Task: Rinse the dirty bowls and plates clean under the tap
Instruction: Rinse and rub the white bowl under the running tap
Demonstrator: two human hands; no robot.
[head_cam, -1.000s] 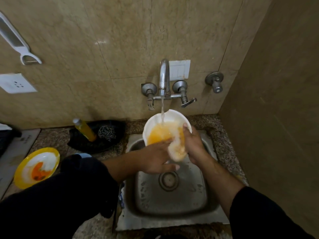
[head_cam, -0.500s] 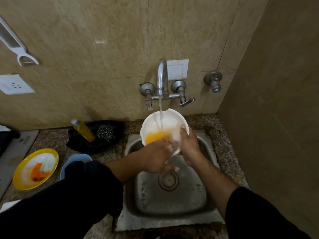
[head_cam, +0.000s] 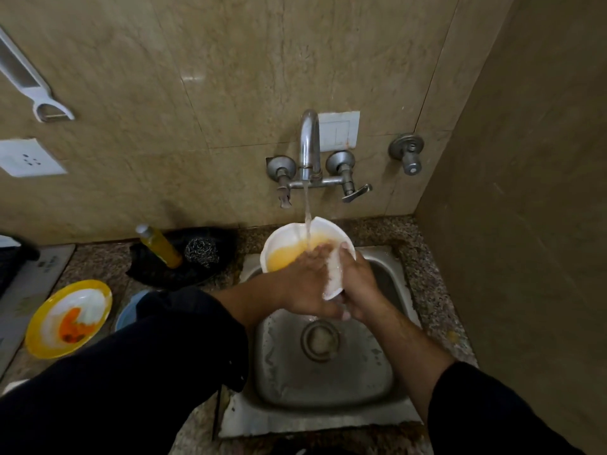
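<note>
Beige stone tiles back a small steel sink [head_cam: 328, 408] set into a speckled tabletop [head_cam: 98, 267]; we look down on it from above. At twelve o'clock the tap [head_cam: 309, 142] runs a thin stream into a white bowl [head_cam: 289, 239] that we hold tilted over the sink's far rim. Orange-yellow water pools inside it, so this bowl is mid-rinse, not yet clean. Our right hand [head_cam: 359, 285] grips the bowl's near rim, thumb on the inside. Our left hand [head_cam: 307, 285] reaches in with fingers laid flat against the inner wall under the stream, as if rubbing at the residue; it holds nothing we can make out.

At nine o'clock on the tabletop, well apart from the sink, lies a yellow-rimmed plate [head_cam: 69, 318] smeared with orange sauce, untouched. Beside it a blue dish [head_cam: 126, 315] peeks from under our left sleeve; we cannot tell its condition. We see no rinsed pieces set aside, so we judge most of the work remains.
</note>
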